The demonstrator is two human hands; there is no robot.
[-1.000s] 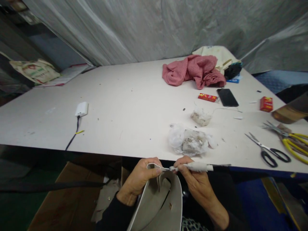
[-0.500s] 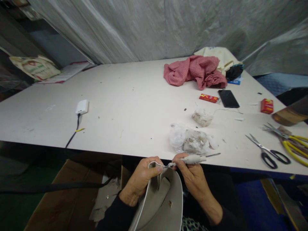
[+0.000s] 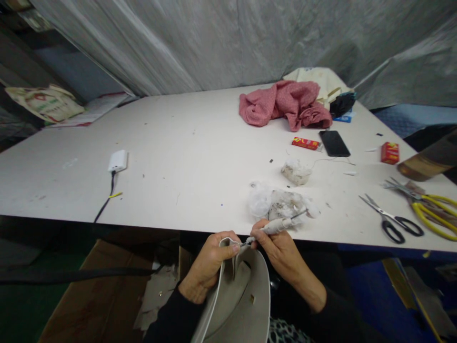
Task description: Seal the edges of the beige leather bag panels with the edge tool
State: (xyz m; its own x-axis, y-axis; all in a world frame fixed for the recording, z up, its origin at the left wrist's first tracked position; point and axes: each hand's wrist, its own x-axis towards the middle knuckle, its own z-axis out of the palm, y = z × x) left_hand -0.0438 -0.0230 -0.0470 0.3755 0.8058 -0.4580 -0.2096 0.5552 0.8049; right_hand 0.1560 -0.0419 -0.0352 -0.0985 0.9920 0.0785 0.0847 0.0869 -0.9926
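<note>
My left hand (image 3: 210,259) is closed, pinching the top edge of a curved grey leather piece (image 3: 246,297) held over my lap, just below the table's front edge. My right hand (image 3: 276,247) is closed round a thin tool with a white-wrapped handle (image 3: 276,226). The tool's tip touches the leather edge beside my left thumb, and its far end tilts up to the right over the table edge. A crumpled clear plastic bag with a whitish lump (image 3: 282,206) lies on the table right behind the tool.
The white table (image 3: 185,157) holds a pink cloth (image 3: 285,105), a black phone (image 3: 334,143), two small red boxes (image 3: 306,143), black-handled scissors (image 3: 391,220), yellow-handled shears (image 3: 426,205), a white adapter with a black cable (image 3: 117,161). A brown cardboard box (image 3: 96,295) sits under the table at left.
The tool in my right hand has swung from lying level to tilting up to the right. Both hands stay at the leather's top edge.
</note>
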